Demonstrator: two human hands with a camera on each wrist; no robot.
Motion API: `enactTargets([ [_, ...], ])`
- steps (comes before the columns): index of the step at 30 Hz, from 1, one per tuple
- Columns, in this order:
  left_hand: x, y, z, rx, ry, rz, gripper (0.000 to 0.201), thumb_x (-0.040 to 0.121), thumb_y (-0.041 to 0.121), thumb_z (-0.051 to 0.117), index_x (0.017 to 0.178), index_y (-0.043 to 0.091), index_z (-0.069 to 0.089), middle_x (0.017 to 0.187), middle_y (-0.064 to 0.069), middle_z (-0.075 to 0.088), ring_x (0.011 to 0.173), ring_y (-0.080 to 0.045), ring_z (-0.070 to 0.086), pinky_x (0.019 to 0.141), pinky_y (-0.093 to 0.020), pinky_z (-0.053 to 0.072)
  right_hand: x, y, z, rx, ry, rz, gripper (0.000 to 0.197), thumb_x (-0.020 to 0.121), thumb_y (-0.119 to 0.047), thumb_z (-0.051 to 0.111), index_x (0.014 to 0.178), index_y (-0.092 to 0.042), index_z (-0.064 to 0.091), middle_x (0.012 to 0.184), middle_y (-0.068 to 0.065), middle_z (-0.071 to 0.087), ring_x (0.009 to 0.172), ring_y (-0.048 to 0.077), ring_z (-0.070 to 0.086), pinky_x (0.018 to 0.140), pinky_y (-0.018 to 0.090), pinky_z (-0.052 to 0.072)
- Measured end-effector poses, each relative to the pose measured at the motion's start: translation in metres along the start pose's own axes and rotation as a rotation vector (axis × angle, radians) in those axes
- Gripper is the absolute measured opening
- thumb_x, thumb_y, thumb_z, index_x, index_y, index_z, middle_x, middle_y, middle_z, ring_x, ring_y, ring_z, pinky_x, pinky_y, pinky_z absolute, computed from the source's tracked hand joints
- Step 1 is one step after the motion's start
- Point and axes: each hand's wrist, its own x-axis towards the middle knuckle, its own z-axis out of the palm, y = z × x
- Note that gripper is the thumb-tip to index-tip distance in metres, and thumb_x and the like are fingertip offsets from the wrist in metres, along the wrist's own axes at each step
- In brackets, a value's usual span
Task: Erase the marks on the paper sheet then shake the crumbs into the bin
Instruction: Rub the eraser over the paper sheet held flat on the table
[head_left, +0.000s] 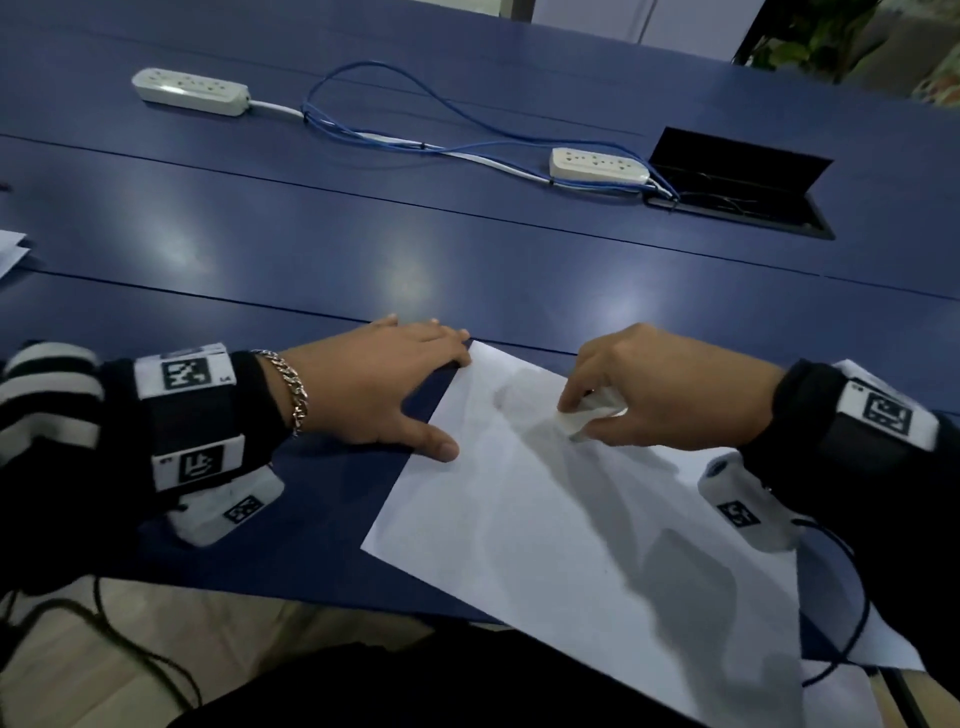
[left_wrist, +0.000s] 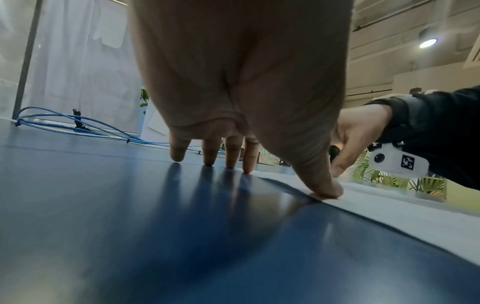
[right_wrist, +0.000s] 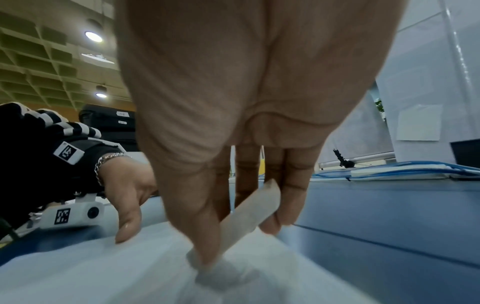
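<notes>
A white paper sheet lies slanted on the blue table, its near corner hanging over the front edge. Faint grey marks show near its far corner. My left hand lies flat with straight fingers at the sheet's far left edge, thumb pressing on the paper. My right hand pinches a white eraser between thumb and fingers, its lower end on the sheet. In the right wrist view the eraser tilts up behind the thumb. No bin is in view.
Two white power strips joined by blue cables lie across the far half of the table. An open black cable hatch sits at the right. More paper pokes in at the left edge.
</notes>
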Motion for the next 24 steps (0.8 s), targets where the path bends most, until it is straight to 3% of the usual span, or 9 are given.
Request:
enactTargets([
  [2, 0.0, 0.002, 0.002, 0.003, 0.015, -0.014, 0.109, 0.074, 0.091, 0.056, 0.163, 0.038, 0.021, 0.173, 0.01, 0.012, 0.157, -0.008, 0.013, 0.129, -0.045, 0.007, 0.009, -0.009, -0.01, -0.015, -0.004, -0.033, 0.026, 0.084, -0.04, 0.071, 0.11, -0.038, 0.072, 0.101, -0.02, 0.062, 0.087, 0.002, 0.052, 0.077, 0.017, 0.041],
  [4, 0.003, 0.001, 0.003, -0.013, -0.009, -0.06, 0.112, 0.072, 0.095, 0.051, 0.165, 0.046, 0.011, 0.174, 0.004, -0.001, 0.16, -0.015, 0.007, 0.129, -0.05, 0.003, 0.024, -0.016, -0.017, -0.006, 0.073, -0.07, 0.029, 0.084, -0.04, 0.072, 0.113, -0.035, 0.072, 0.104, -0.016, 0.066, 0.088, 0.006, 0.058, 0.08, 0.02, 0.043],
  [7, 0.008, -0.005, 0.005, 0.052, -0.109, -0.139, 0.125, 0.057, 0.106, 0.049, 0.157, 0.061, -0.009, 0.17, 0.005, -0.032, 0.16, -0.029, -0.014, 0.126, -0.064, -0.004, 0.046, -0.028, -0.015, -0.002, 0.15, -0.085, 0.032, 0.085, -0.044, 0.072, 0.114, -0.03, 0.073, 0.105, -0.01, 0.071, 0.092, 0.014, 0.065, 0.084, 0.028, 0.047],
  [9, 0.01, -0.008, 0.005, 0.078, -0.151, -0.176, 0.13, 0.045, 0.111, 0.048, 0.15, 0.069, -0.018, 0.165, 0.008, -0.041, 0.158, -0.037, -0.019, 0.122, -0.073, -0.003, 0.055, -0.033, -0.007, 0.009, 0.164, -0.079, 0.034, 0.086, -0.05, 0.07, 0.112, -0.027, 0.074, 0.101, -0.008, 0.073, 0.09, 0.016, 0.066, 0.082, 0.03, 0.049],
  [12, 0.009, -0.005, 0.003, 0.076, -0.186, -0.213, 0.134, 0.038, 0.111, 0.053, 0.142, 0.075, -0.024, 0.162, 0.01, -0.046, 0.156, -0.042, -0.023, 0.116, -0.08, -0.002, 0.062, -0.037, 0.001, 0.024, 0.188, -0.084, 0.035, 0.087, -0.053, 0.067, 0.108, -0.026, 0.074, 0.095, -0.006, 0.074, 0.086, 0.018, 0.066, 0.08, 0.034, 0.05],
  [16, 0.01, -0.003, 0.0, 0.068, -0.212, -0.268, 0.139, 0.032, 0.11, 0.057, 0.135, 0.077, -0.03, 0.161, 0.01, -0.046, 0.154, -0.045, -0.028, 0.113, -0.083, -0.004, 0.07, -0.037, 0.005, 0.022, 0.208, -0.074, 0.029, 0.088, -0.045, 0.067, 0.109, -0.025, 0.073, 0.096, -0.005, 0.07, 0.089, 0.019, 0.064, 0.079, 0.033, 0.049],
  [19, 0.011, 0.0, -0.003, 0.091, -0.236, -0.3, 0.142, 0.032, 0.109, 0.058, 0.137, 0.076, -0.031, 0.16, 0.011, -0.048, 0.152, -0.047, -0.03, 0.11, -0.086, -0.003, 0.064, -0.044, 0.007, 0.032, 0.136, -0.168, 0.026, 0.085, -0.046, 0.065, 0.099, -0.026, 0.074, 0.092, -0.008, 0.07, 0.085, 0.017, 0.065, 0.078, 0.036, 0.051],
  [22, 0.01, 0.004, -0.005, 0.124, -0.239, -0.304, 0.143, 0.032, 0.108, 0.06, 0.137, 0.075, -0.032, 0.16, 0.012, -0.048, 0.151, -0.049, -0.03, 0.107, -0.089, -0.002, 0.056, -0.05, 0.006, 0.077, 0.036, -0.229, 0.033, 0.082, -0.053, 0.059, 0.1, -0.03, 0.076, 0.095, -0.011, 0.072, 0.085, 0.013, 0.067, 0.079, 0.031, 0.052],
  [24, 0.01, 0.005, -0.006, 0.126, -0.251, -0.318, 0.143, 0.031, 0.109, 0.059, 0.136, 0.075, -0.032, 0.158, 0.013, -0.05, 0.15, -0.049, -0.033, 0.107, -0.089, -0.004, 0.065, -0.045, 0.002, 0.052, 0.073, -0.202, 0.035, 0.081, -0.056, 0.059, 0.098, -0.03, 0.076, 0.091, -0.008, 0.072, 0.082, 0.015, 0.066, 0.078, 0.033, 0.052],
])
